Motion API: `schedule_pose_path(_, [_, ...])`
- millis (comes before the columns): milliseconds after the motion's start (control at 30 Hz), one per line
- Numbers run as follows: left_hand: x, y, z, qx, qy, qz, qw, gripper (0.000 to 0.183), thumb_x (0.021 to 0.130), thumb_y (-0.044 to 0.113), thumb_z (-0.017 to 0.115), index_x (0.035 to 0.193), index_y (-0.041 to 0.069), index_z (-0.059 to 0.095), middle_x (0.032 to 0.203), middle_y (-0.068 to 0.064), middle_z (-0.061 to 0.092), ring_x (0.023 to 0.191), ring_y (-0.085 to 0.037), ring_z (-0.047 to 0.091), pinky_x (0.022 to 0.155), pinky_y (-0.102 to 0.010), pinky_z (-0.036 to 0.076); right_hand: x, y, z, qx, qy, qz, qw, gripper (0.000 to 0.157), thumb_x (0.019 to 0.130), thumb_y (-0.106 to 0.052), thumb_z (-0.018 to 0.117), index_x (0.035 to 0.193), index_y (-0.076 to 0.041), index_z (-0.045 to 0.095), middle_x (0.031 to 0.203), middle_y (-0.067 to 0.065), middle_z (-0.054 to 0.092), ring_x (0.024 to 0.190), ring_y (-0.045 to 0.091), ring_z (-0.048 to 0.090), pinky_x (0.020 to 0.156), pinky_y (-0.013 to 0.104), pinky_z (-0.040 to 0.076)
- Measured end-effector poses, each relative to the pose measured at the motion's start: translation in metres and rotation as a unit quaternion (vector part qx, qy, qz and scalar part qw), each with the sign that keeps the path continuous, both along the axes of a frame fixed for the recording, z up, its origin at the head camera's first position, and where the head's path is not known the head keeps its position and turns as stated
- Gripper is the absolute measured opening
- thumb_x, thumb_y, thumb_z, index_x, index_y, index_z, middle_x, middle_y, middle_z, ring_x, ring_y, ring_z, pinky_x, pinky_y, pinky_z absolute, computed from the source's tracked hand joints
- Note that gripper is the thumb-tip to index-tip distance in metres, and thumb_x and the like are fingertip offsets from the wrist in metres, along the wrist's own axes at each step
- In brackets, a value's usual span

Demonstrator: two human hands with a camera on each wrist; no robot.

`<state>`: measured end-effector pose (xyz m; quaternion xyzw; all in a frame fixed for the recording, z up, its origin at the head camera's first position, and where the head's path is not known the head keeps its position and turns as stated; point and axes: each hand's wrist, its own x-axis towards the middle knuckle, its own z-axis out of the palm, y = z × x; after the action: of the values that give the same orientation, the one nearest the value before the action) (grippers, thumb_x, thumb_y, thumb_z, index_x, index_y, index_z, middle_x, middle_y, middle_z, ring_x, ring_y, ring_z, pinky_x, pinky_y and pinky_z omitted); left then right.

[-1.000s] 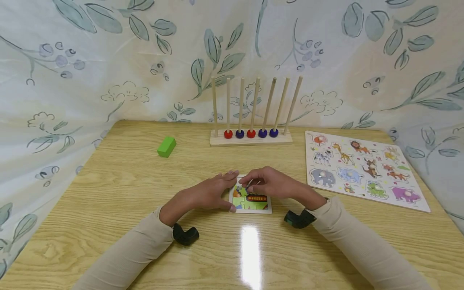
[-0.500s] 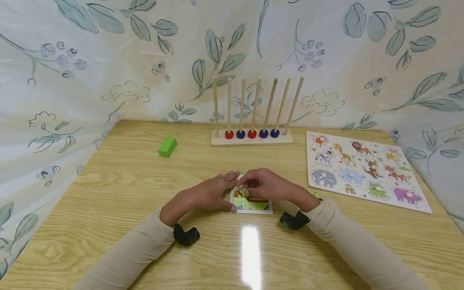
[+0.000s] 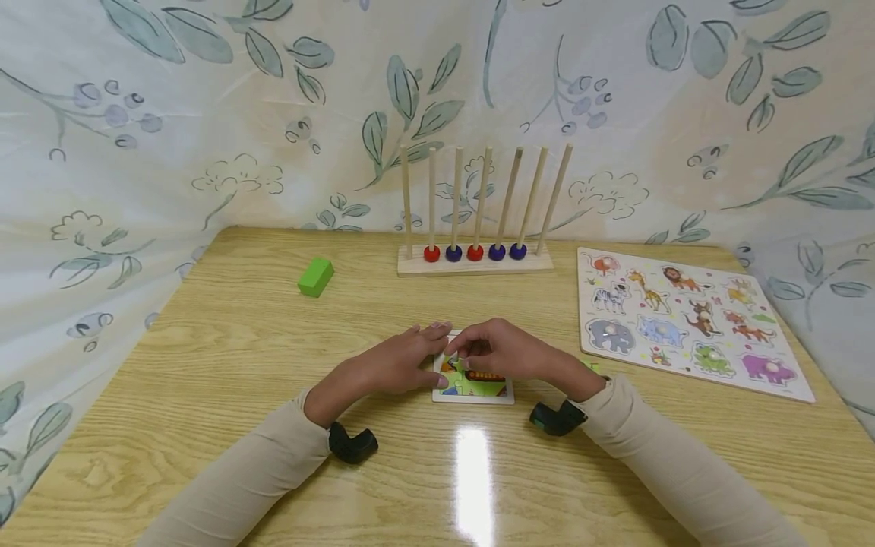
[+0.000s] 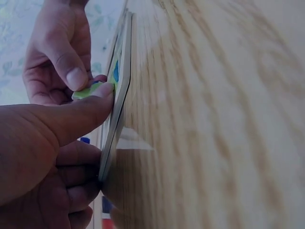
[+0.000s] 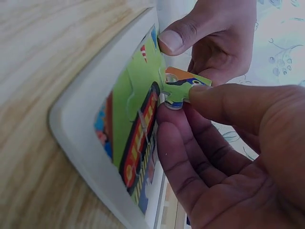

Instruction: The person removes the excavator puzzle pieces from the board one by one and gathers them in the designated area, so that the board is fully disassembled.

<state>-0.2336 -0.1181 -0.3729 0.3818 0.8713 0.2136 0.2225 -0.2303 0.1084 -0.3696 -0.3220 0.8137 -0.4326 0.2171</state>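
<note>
A small jigsaw puzzle in a white-rimmed frame (image 3: 478, 399) lies on the table between both hands. Its picture shows green ground and a dark track with red and yellow, like a digger's. My right hand (image 3: 509, 351) pinches a puzzle piece (image 5: 180, 90) between thumb and fingers, tilted up over the frame. That piece is green with orange and dark blue. My left hand (image 3: 396, 363) rests along the frame's left side, fingers extended at the far corner, thumb (image 4: 95, 107) pressing the near-left part. In the head view the right fingers hide much of the pinched piece.
Behind the puzzle stands a wooden peg rack (image 3: 475, 264) with red and blue beads. A green block (image 3: 316, 277) lies back left. At the right is an animal puzzle board (image 3: 683, 327). A small yellow-green thing (image 3: 593, 367) shows beside the right wrist. A patterned cloth hangs behind.
My right hand has shifted slightly left, its fingers now covering more of the piece. My left thumb has slid up from the frame's near-left corner. The small yellow-green thing has come into view.
</note>
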Motion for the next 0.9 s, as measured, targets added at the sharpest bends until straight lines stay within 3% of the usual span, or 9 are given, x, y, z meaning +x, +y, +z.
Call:
schedule_pose_path(267, [0.0014,0.0013,0.0051,-0.005,-0.002,0.018,0.9998,0.074,0.093,0.032,0.068,0.15,0.001,0.032,0.159,-0.01,0.02,0.146,-0.024,0.016,0.117,-0.042,0.012,0.0001,0.0012,-0.0017,-0.016,0.016,-0.002,1.0,0.024,0.093,0.005,0.06,0.114,-0.001,0.069,0.106,0.006,0.068,0.089,0.014,0.061,0.078,0.027,0.052])
schedule_pose_path(467, [0.0031,0.0032,0.0031,-0.005,-0.011,0.026,0.9996,0.074,0.092,0.03,0.069,0.15,0.001,0.033,0.159,-0.009,0.022,0.146,-0.024,0.017,0.117,-0.042,0.013,0.0034,0.0013,-0.0068,-0.016,0.008,-0.023,1.0,0.022,0.094,0.004,0.059,0.113,-0.001,0.07,0.104,0.006,0.068,0.082,0.012,0.06,0.072,0.026,0.051])
schedule_pose_path(700, [0.0047,0.0035,0.0034,0.001,-0.002,0.019,0.9998,0.073,0.091,0.029,0.07,0.149,0.0,0.035,0.158,-0.012,0.023,0.145,-0.025,0.018,0.116,-0.044,0.013,0.0086,-0.0006,-0.0042,0.003,0.079,-0.01,0.997,0.021,0.094,0.0,0.062,0.112,-0.005,0.072,0.1,0.0,0.067,0.079,0.008,0.058,0.069,0.026,0.05])
schedule_pose_path(900, [0.0047,0.0045,0.0009,0.0,-0.001,0.027,0.9996,0.074,0.092,0.03,0.069,0.148,-0.002,0.035,0.158,-0.011,0.022,0.146,-0.023,0.017,0.117,-0.042,0.011,0.0077,-0.0002,-0.0044,0.005,0.097,-0.007,0.995,0.019,0.094,0.0,0.063,0.109,-0.006,0.073,0.099,-0.002,0.067,0.083,0.008,0.06,0.071,0.027,0.051])
